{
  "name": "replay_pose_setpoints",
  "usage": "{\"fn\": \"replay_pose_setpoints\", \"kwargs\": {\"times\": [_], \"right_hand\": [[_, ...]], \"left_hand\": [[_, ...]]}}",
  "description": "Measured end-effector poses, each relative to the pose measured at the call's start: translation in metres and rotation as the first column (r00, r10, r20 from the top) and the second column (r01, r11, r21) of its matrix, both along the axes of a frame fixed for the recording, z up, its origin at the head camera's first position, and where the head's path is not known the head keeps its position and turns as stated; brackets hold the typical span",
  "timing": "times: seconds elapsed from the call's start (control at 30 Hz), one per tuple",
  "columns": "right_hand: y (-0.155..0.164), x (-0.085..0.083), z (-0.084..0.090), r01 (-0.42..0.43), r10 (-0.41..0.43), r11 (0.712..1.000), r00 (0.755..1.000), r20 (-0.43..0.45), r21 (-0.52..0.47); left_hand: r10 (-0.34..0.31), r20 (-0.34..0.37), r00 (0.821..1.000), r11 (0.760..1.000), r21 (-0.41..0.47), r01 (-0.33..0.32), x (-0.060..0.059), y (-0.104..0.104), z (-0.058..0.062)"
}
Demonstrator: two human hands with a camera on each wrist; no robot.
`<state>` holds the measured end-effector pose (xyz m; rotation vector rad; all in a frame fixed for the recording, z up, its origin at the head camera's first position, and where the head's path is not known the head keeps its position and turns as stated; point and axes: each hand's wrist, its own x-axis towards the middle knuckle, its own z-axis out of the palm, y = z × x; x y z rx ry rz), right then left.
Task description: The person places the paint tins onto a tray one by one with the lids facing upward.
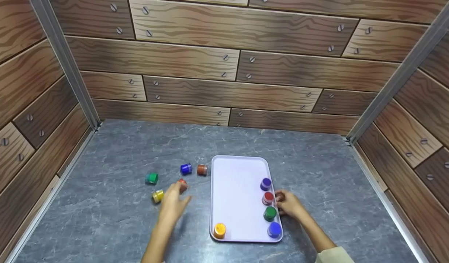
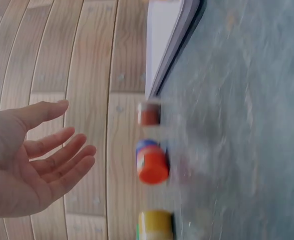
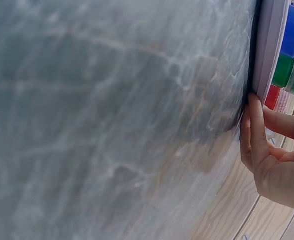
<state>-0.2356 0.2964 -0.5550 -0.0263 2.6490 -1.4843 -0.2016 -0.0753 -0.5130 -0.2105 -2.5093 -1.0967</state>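
My left hand (image 1: 172, 204) reaches over an orange-red paint jar (image 2: 153, 165) on the table. In the left wrist view its fingers (image 2: 69, 162) are spread and loosely bent, with nothing between them. Close by lies a yellow paint jar (image 1: 158, 196). My right hand (image 1: 288, 203) holds the right rim of a white-lilac tray (image 1: 239, 182), thumb at the rim and fingers against the outer side. Along that side of the tray stand a purple jar (image 1: 266, 184), a red jar (image 1: 267, 198), a green jar (image 1: 270, 213) and a blue jar (image 1: 274, 229).
An orange-yellow jar (image 1: 219, 231) stands in the tray's near left corner. Left of the tray, a brown jar (image 1: 202, 170), a blue jar (image 1: 186, 168) and a green jar (image 1: 152, 178) lie on the grey marbled table (image 1: 308, 157). Wood-patterned walls (image 1: 195, 62) enclose the table.
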Motion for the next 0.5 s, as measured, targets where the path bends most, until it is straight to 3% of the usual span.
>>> {"fn": "replay_pose_setpoints", "kwargs": {"times": [0.17,0.27,0.37,0.5], "right_hand": [[0.000,0.000,-0.001,0.001,-0.001,1.000,1.000,-0.002,-0.002],[0.001,0.001,0.000,-0.009,0.009,1.000,1.000,-0.002,-0.007],[0.001,0.001,0.000,-0.012,0.012,1.000,1.000,-0.002,-0.008],[0.001,0.001,-0.001,-0.004,0.004,1.000,1.000,0.002,-0.009]], "left_hand": [[0.089,0.048,0.995,0.995,0.049,-0.091,-0.005,-0.022,0.001],[0.151,0.116,0.982,0.985,0.067,-0.160,-0.007,-0.035,0.000],[0.221,0.206,0.953,0.967,0.082,-0.242,-0.008,-0.046,0.000],[0.297,0.314,0.902,0.942,0.057,-0.330,-0.007,-0.059,-0.002]]}}
